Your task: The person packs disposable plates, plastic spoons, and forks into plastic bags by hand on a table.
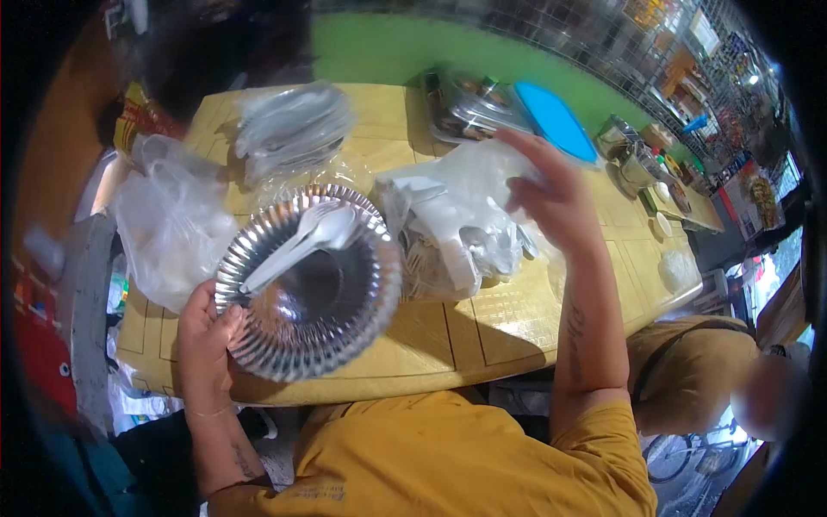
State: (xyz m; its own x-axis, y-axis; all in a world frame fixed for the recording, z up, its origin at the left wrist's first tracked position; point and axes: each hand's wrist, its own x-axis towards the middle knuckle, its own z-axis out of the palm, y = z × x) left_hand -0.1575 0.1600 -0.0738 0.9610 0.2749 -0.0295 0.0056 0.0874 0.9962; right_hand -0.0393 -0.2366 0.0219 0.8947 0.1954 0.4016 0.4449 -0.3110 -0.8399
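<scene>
My left hand (pixel 207 332) grips the near-left rim of a shiny silver disposable plate (pixel 353 340) with a fluted edge, thumb on top. On the plate lie a white plastic spoon (pixel 334 229) and a white plastic fork (pixel 301 228), side by side, handles toward my thumb. My right hand (pixel 556 189), slightly blurred, is raised over a crumpled white plastic bag (pixel 469 185) with its fingers apart and nothing visible in them. White plastic cutlery (pixel 422 258) shows through clear wrapping beside that bag.
Wrapped plates (pixel 297 129) lie at the back left, above a white plastic bag (pixel 168 224). A clear food container (pixel 474 112) and a blue lid (pixel 556 121) sit at the back of the yellow table (pixel 413 349). Jars (pixel 636 168) stand at right; another person (pixel 689 370) is nearby.
</scene>
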